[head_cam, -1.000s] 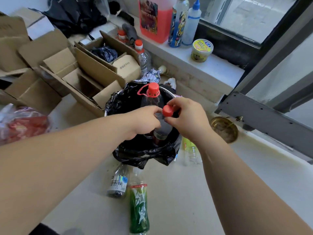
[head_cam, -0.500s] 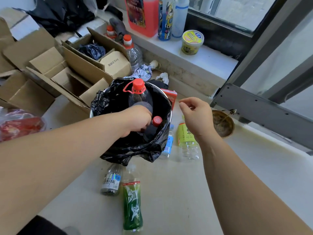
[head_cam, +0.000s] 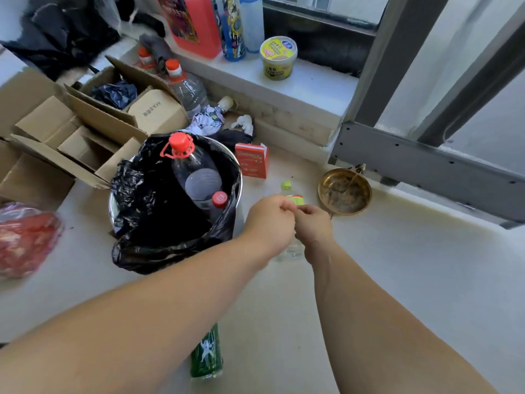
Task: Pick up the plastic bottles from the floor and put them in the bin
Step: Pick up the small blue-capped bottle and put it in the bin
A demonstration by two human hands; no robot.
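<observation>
A metal bin [head_cam: 239,177] lined with a black bag stands on the floor. In it are a big clear bottle [head_cam: 196,172] with a red handled cap and a dark bottle [head_cam: 219,201] with a red cap. Just right of the bin lies a clear bottle [head_cam: 292,248] with a yellow-green cap and label. My left hand [head_cam: 270,223] and my right hand [head_cam: 314,227] meet over it, fingers curled. The right fingers rest on its label; the left hand shows nothing in it. A green bottle [head_cam: 206,356] lies near me, partly under my left forearm.
Open cardboard boxes [head_cam: 85,137] crowd the left. A red carton [head_cam: 251,160] and a brass bowl [head_cam: 344,191] sit on the floor beyond the hands. A red bag [head_cam: 25,237] lies far left. The window ledge [head_cam: 312,81] holds containers. Two capped water bottles [head_cam: 187,89] stand behind the boxes.
My left hand let go of the dark bottle, which now stands in the bin, and swung right. My right hand dropped down to the green-capped bottle on the floor.
</observation>
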